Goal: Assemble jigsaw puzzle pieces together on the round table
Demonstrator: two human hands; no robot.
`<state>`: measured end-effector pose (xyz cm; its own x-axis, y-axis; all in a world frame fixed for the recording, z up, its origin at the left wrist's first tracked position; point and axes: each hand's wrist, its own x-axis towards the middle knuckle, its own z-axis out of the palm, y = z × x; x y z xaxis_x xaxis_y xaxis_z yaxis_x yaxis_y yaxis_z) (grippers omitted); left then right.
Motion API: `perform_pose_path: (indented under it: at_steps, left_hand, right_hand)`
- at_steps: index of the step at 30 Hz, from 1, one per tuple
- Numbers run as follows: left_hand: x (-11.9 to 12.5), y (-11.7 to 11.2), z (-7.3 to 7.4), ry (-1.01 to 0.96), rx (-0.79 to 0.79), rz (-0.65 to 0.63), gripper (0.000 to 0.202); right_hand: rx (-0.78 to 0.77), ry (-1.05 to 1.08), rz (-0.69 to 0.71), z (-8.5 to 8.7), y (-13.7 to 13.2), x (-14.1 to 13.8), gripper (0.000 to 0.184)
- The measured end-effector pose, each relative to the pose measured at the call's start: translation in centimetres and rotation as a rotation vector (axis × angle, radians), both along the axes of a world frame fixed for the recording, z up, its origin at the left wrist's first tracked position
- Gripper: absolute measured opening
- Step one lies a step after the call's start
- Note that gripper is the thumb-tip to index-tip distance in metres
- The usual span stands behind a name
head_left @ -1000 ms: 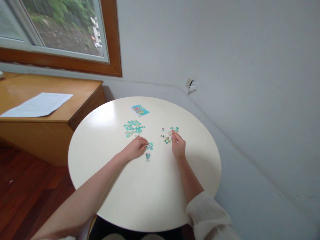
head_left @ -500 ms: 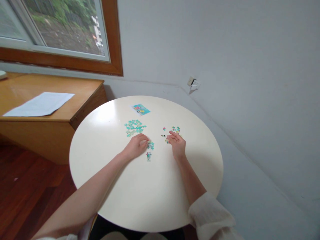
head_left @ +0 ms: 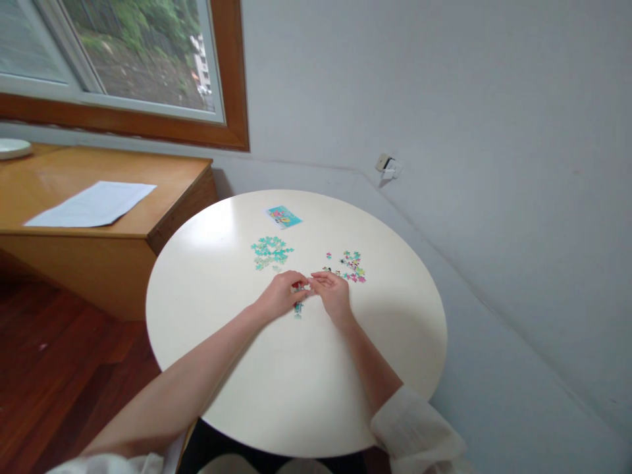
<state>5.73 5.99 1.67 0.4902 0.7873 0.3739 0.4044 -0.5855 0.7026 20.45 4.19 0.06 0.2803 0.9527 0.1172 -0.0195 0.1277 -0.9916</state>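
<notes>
My left hand [head_left: 282, 294] is curled over the joined jigsaw pieces near the table's middle, its thumb and fingers closed on a puzzle piece [head_left: 297, 285]. Fingertip to fingertip with it, my right hand [head_left: 334, 296] pinches at a small pale piece [head_left: 307, 287] between the two hands. Both hands cover most of these pieces. Just below the left fingers a joined strip of pieces [head_left: 297, 311] lies flat. Beyond the left hand spreads a pile of turquoise and green pieces [head_left: 271, 251]. Mixed-colour pieces [head_left: 354, 263] are scattered past the right hand.
A colourful picture card [head_left: 283, 216] lies at the far side of the round white table [head_left: 276, 388]. To the left, a wooden desk [head_left: 182, 178] bears a white paper sheet [head_left: 93, 204]. A socket with a plug [head_left: 389, 166] is on the wall behind.
My right hand has moved left from the scattered pieces to meet my left hand. The left fingers now cover more of the joined pieces. The view has shifted slightly.
</notes>
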Motion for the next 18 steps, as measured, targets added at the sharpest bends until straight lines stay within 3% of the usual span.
perform_pose_path:
  at_steps: [11, 18]
  left_hand:
    - [-0.06, -0.05, -0.04, -0.12, -0.159, 0.078, 0.015]
    - [0.24, 0.14, -0.67, -0.244, -0.322, 0.044, 0.019]
  right_hand:
    - [-0.006, 0.069, 0.106, 0.79, -0.39, -0.04, 0.029]
    - [0.006, -0.019, 0.126, 0.66, -0.34, 0.12, 0.025]
